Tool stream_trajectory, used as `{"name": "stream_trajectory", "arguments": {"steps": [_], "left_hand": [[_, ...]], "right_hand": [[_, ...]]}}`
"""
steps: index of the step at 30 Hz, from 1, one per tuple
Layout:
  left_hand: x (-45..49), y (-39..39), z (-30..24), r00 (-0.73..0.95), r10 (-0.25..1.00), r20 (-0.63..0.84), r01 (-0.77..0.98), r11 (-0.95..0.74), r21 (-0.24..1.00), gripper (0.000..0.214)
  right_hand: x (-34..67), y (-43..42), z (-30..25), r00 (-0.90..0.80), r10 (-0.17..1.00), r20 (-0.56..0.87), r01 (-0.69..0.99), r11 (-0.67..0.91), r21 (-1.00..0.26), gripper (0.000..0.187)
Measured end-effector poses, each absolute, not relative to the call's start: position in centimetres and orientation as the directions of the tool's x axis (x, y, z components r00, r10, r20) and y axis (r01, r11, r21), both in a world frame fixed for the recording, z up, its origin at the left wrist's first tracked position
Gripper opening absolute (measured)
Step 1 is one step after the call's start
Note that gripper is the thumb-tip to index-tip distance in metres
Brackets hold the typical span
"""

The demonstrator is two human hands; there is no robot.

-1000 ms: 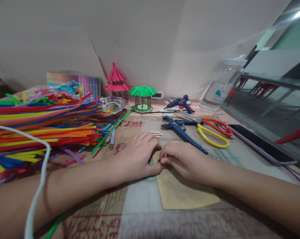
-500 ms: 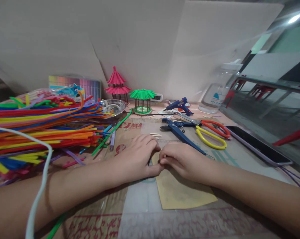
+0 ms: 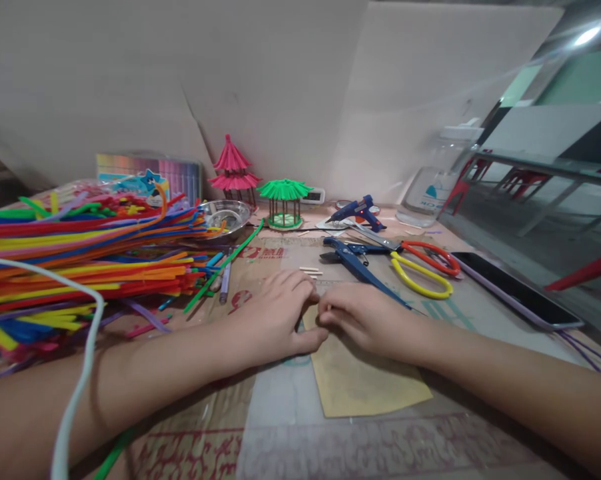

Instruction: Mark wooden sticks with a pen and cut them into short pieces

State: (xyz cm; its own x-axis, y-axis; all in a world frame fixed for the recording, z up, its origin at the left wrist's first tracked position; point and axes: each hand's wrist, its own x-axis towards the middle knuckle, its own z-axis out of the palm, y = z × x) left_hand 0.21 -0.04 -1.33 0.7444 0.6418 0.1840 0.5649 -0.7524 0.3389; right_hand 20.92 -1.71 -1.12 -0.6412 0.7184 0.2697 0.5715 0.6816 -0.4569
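Over yellow paper (image 3: 373, 387), the right fingers (image 3: 341, 301) curl closed, anything held hidden.

Lettering (image 3: 268, 253) on the cardboard (image 3: 215, 407) and the clear bottle (image 3: 418, 190) is too blurred to read

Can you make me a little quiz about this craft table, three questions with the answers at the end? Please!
1. True or false: the green-roofed model stands to the right of the pink-roofed model.
2. Which colours are the handles of the scissors?
A) blue and green
B) red-orange and yellow
C) pink and white
3. What lies below the right hand?

Key: 1. True. 2. B. 3. A yellowish sheet.
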Motion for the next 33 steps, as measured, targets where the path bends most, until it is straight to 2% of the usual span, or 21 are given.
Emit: {"name": "stream_trajectory", "arguments": {"steps": [3, 7, 10, 12, 13, 15, 17, 18, 20, 23, 28, 33], "left_hand": [[0.2, -0.1, -1.3, 0.738, 0.648, 0.190, 0.570, -0.749, 0.338, 0.030], [0.3, 0.0, -1.3, 0.747, 0.639, 0.182, 0.563, -0.755, 0.337, 0.027], [0.3, 0.0, -1.3, 0.733, 0.656, 0.180, 0.584, -0.743, 0.326, 0.032], [0.3, -0.1, -1.2, 0.729, 0.660, 0.183, 0.586, -0.740, 0.330, 0.033], [0.2, -0.1, -1.2, 0.726, 0.662, 0.186, 0.585, -0.737, 0.337, 0.033], [0.2, -0.1, -1.2, 0.717, 0.665, 0.207, 0.575, -0.733, 0.363, 0.034], [0.1, -0.1, -1.0, 0.709, 0.655, 0.262, 0.540, -0.743, 0.397, 0.030], [0.1, 0.0, -0.9, 0.704, 0.642, 0.303, 0.511, -0.755, 0.411, 0.025], [0.0, 0.1, -0.8, 0.688, 0.607, 0.397, 0.447, -0.786, 0.426, 0.012], [0.0, 0.1, -0.6, 0.655, 0.566, 0.501, 0.378, -0.819, 0.432, 0.009], [-0.1, -0.2, -0.7, 0.625, 0.527, 0.576, 0.327, -0.846, 0.420, 0.005], [-0.3, -0.6, -0.5, 0.628, 0.516, 0.582, 0.303, -0.851, 0.428, 0.007]], "right_hand": [[21.0, -1.8, -1.1, -0.561, 0.771, 0.303, 0.641, 0.636, -0.431, 0.014], [21.0, -1.8, -1.2, -0.648, 0.717, 0.256, 0.584, 0.684, -0.436, 0.015], [21.2, -1.2, -1.2, -0.555, 0.787, 0.270, 0.668, 0.615, -0.420, 0.013], [21.4, -0.8, -1.2, -0.512, 0.813, 0.278, 0.673, 0.580, -0.459, 0.013], [21.5, -0.7, -1.2, -0.495, 0.825, 0.273, 0.646, 0.560, -0.519, 0.013], [21.7, -0.7, -1.2, -0.428, 0.870, 0.247, 0.513, 0.459, -0.725, 0.012], [21.7, -0.8, -1.2, -0.372, 0.916, 0.151, 0.292, 0.269, -0.918, 0.009], [21.7, -0.8, -1.2, -0.365, 0.925, 0.104, 0.173, 0.178, -0.969, 0.010], [21.7, -0.7, -1.3, -0.388, 0.920, 0.055, -0.011, 0.055, -0.998, 0.016], [21.6, -0.6, -1.6, -0.435, 0.899, 0.046, -0.157, -0.026, -0.987, 0.022], [21.3, -1.0, -1.8, -0.482, 0.876, 0.025, -0.110, -0.032, -0.993, 0.024], [21.0, -1.6, -1.3, -0.447, 0.894, 0.044, -0.028, 0.035, -0.999, 0.024]]}}
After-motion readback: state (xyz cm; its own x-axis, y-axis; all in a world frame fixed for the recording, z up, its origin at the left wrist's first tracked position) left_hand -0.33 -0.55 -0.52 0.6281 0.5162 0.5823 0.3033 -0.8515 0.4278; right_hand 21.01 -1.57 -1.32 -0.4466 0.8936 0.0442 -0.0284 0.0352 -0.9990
